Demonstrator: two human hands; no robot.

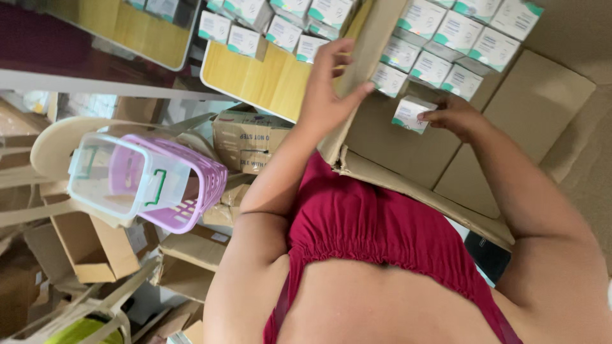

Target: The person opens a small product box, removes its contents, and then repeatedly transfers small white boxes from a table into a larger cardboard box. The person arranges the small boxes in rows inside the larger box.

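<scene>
Cluttered boxes surround me. My left hand (328, 89) grips the carton flap (366, 76); at three o'clock, my right hand (454, 116) pinches a small white box (411, 113).

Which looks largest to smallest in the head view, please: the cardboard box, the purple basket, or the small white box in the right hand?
1. Cardboard box, by far the largest.
2. Purple basket, mid-sized, though it sits off to the side, so nearness may skew it.
3. Small white box, held by the right hand, clearly smallest.

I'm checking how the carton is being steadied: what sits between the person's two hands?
In the head view, the cardboard carton's upright flap stands between the left hand and the right hand, which holds a small white-and-green box.
</scene>
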